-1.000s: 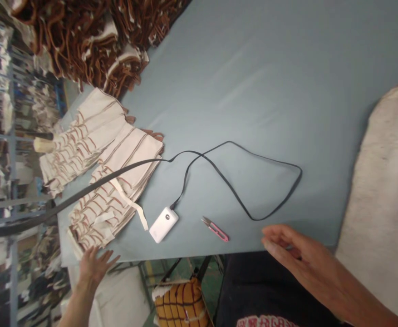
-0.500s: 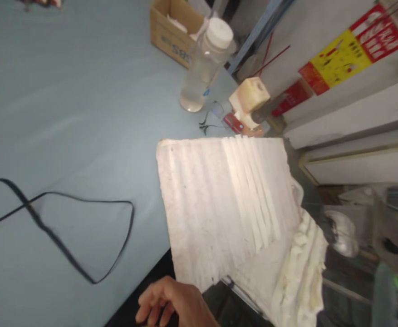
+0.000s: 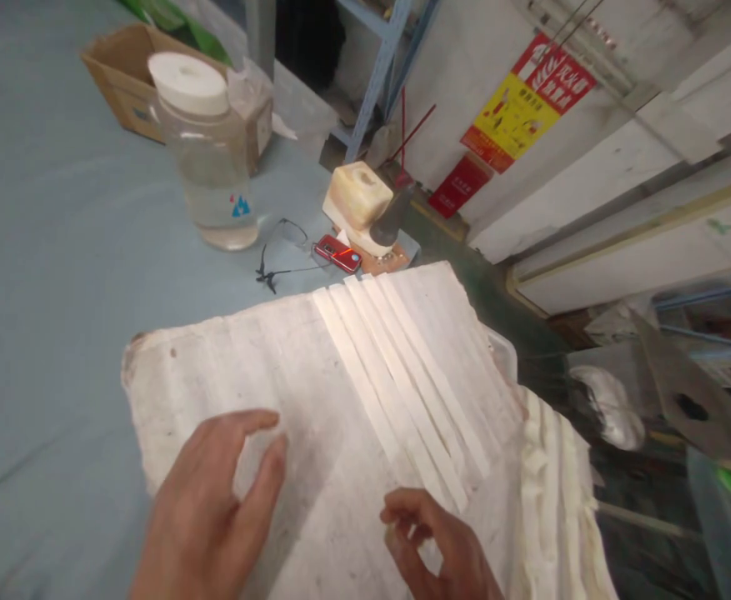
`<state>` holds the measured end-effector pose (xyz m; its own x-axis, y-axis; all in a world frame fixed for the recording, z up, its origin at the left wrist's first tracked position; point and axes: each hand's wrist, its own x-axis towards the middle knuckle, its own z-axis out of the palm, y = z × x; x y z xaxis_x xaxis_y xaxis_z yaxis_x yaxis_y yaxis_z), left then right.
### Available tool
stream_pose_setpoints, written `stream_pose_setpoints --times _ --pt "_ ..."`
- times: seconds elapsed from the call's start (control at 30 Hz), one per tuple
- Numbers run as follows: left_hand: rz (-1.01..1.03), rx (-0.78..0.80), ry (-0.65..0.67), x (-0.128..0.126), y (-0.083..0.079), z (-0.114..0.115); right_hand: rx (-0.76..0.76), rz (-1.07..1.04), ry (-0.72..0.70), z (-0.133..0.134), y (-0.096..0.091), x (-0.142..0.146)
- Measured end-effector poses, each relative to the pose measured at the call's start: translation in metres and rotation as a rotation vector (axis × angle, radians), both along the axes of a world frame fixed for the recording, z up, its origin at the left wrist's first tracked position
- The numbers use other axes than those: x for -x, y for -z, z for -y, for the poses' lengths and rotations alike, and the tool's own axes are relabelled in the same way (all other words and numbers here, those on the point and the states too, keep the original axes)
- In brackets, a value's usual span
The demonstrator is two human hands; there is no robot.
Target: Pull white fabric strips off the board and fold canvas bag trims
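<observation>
A whitish, worn board (image 3: 233, 367) lies in front of me, with several narrow cream strips (image 3: 396, 375) side by side across it. Over the board's left part is my left hand (image 3: 215, 492), thumb and forefinger apart, with nothing between them. My right hand (image 3: 440, 546) is just below the lower ends of the strips. Its fingers are curled and the fingertips come close to the thumb; whether something small is pinched there is unclear. A bundle of folded cream material (image 3: 556, 492) lies at the board's right edge.
Beyond the board, the blue-grey table (image 3: 46, 275) holds a large water bottle (image 3: 208, 158), a cardboard box (image 3: 115, 83), eyeglasses (image 3: 268, 271), a small red device (image 3: 338, 252) and a yellowish block (image 3: 358, 196). A blue metal frame (image 3: 371, 83) stands behind.
My left hand has come into view over the board. The right hand has moved right, onto the board's near part. The view has shifted, bringing the board closer and taking most of the black cable out.
</observation>
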<state>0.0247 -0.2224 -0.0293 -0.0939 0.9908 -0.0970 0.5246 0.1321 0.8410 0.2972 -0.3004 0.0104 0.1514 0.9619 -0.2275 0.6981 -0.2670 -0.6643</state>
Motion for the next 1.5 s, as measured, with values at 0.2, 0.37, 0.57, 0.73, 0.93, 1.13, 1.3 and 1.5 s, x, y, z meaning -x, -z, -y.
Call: stream_pose_setpoints --times 0.2,0.37,0.57,0.73,0.93,1.13,1.3,1.5 --pt "-0.452 -0.419 0.226 -0.020 0.003 -0.162 -0.060 0.063 -0.179 -0.104 -0.015 -0.014" --pt "-0.510 -0.425 0.285 -0.021 0.035 -0.206 -0.250 0.058 -0.295 -0.210 -0.009 0.001" --pt "-0.533 -0.449 0.428 -0.018 0.044 -0.218 -0.308 0.243 -0.480 -0.302 0.009 0.024" --pt "-0.534 -0.466 0.479 -0.011 0.043 -0.227 -0.316 0.340 -0.702 -0.337 0.022 0.024" --pt "-0.473 -0.454 0.501 -0.009 0.043 -0.234 -0.322 0.363 -0.857 -0.355 0.037 0.021" --pt "-0.293 -0.286 0.434 -0.017 0.044 -0.235 -0.251 0.401 -0.876 -0.367 0.040 0.028" --pt "-0.221 -0.222 0.397 -0.022 0.044 -0.234 -0.152 0.298 -0.864 -0.375 0.035 0.029" --pt "-0.215 -0.239 0.413 -0.021 0.037 -0.234 -0.125 0.236 -0.848 -0.384 0.035 0.027"
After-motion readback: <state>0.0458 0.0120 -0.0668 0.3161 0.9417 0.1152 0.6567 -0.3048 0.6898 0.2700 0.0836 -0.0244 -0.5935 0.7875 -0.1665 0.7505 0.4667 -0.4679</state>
